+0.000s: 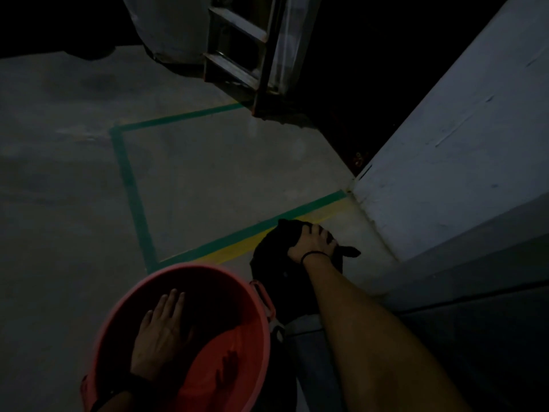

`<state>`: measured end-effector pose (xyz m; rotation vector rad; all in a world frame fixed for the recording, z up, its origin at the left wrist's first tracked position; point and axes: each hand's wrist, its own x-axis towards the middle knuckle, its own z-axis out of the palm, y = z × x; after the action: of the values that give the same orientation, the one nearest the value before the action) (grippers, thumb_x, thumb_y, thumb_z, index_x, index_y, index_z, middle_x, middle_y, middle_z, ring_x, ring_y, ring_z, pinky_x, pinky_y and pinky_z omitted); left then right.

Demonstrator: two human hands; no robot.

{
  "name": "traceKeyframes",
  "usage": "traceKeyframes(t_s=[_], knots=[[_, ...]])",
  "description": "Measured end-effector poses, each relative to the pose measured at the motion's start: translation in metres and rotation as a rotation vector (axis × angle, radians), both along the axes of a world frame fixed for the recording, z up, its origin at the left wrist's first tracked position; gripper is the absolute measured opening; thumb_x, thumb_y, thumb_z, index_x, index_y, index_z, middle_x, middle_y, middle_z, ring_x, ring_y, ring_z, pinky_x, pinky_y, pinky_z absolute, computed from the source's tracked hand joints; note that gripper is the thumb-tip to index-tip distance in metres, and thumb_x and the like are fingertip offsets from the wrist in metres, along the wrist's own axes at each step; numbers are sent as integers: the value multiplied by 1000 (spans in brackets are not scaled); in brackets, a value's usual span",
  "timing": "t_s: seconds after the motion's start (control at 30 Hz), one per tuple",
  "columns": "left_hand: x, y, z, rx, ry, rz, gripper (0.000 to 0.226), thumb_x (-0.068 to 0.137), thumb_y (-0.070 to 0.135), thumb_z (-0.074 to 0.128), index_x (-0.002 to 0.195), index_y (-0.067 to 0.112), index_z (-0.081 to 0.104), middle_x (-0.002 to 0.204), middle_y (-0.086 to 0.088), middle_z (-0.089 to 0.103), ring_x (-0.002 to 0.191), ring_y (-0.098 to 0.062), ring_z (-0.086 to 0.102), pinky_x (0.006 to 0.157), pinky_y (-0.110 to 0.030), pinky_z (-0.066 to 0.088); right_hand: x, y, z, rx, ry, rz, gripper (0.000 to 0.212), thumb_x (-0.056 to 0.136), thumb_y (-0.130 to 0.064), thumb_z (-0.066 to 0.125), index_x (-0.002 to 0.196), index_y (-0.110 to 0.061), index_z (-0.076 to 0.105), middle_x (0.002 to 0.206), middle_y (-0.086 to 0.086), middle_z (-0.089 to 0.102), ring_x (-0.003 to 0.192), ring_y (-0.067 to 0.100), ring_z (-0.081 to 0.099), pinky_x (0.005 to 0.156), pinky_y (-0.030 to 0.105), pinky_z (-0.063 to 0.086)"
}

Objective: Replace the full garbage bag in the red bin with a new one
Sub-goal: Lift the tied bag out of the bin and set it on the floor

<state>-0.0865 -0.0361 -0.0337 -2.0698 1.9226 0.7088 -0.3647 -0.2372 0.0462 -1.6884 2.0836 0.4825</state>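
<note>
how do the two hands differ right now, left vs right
The left hand lies flat with straight fingers inside the red bin; the right hand is curled, gripping the top of the black garbage bag. The left hand is low and near the camera; the right hand reaches further out, beside the bin over the floor. Both wear a dark band at the wrist.

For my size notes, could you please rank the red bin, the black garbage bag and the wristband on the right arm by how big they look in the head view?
1. Red bin, largest, though nearest the camera.
2. Black garbage bag, held at its top by the right hand and partly hidden.
3. Wristband, clearly smallest.
</note>
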Motion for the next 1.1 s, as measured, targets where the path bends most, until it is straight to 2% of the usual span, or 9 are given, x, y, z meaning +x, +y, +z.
traceKeyframes(t_s=[0.1, 0.17, 0.3, 0.43, 0.6, 0.7, 0.8, 0.97, 1.1], knots=[[-8, -12, 14, -51, 11, 13, 79, 72, 56, 39, 125, 3, 63, 131, -17, 61, 118, -36, 61, 85, -53, 54, 0, 11, -2, -18, -54, 28, 81, 86, -44, 55, 152, -17, 16, 162, 7, 8, 149, 34, 5, 118, 54, 13], [-11, -17, 25, -82, 17, 4, 79, 73, 57, 39, 125, 3, 63, 131, -18, 61, 117, -35, 61, 85, -53, 54, 2, 18, 1, -23, -86, 49, 81, 88, -44, 53, 153, -20, 12, 163, 7, 3, 150, 32, 2, 119, 53, 12], [-8, -22, 43, -133, 31, 13, 83, 81, 63, 33, 132, 1, 57, 136, -20, 57, 123, -36, 57, 93, -52, 51, 11, 33, 12, -107, -107, 117, 80, 90, -44, 49, 154, -20, 8, 163, 7, 1, 150, 31, 1, 120, 52, 12], [3, -26, 74, -234, 68, 28, 100, 87, 74, 6, 139, -2, 46, 143, -23, 48, 131, -37, 48, 104, -48, 43, 29, 45, 36, -260, -127, 195, 80, 90, -45, 46, 154, -17, 8, 163, 8, 4, 150, 29, 2, 121, 50, 10], [25, -42, 139, -387, 93, 71, 104, 84, 78, 8, 145, -1, 38, 151, -20, 38, 139, -37, 38, 106, -53, 38, 59, 51, 85, -415, -161, 261, 82, 90, -49, 43, 155, -17, 5, 164, 5, -1, 151, 25, -1, 122, 46, 5], [40, -47, 194, -497, 54, 102, 101, 80, 75, 16, 152, 4, 22, 159, -14, 22, 147, -29, 21, 117, -45, 23, 79, 53, 135, -449, -186, 285, 84, 89, -51, 44, 155, -18, 3, 164, 4, -4, 151, 23, -2, 122, 44, 2], [58, -46, 250, -575, 18, 129, 91, 89, 70, 23, 155, 11, 6, 163, -7, 5, 151, -21, 7, 121, -38, 11, 98, 57, 195, -512, -196, 301, 85, 89, -51, 44, 155, -18, 3, 164, 3, -3, 151, 22, -3, 122, 43, 2], [94, -37, 376, -699, -10, 147, 90, 91, 69, 27, 155, 12, 1, 164, -5, 0, 151, -20, 2, 123, -37, 9, 144, 68, 326, -629, -213, 350, 85, 88, -53, 45, 155, -18, 5, 164, 2, -3, 151, 22, -4, 122, 43, 3], [125, -24, 497, -853, -32, 181, 89, 91, 66, 33, 155, 11, 6, 164, -7, 4, 151, -22, 7, 122, -38, 13, 186, 83, 450, -775, -227, 406, 86, 87, -55, 46, 155, -20, 6, 164, 3, 0, 151, 24, -1, 122, 45, 5]])
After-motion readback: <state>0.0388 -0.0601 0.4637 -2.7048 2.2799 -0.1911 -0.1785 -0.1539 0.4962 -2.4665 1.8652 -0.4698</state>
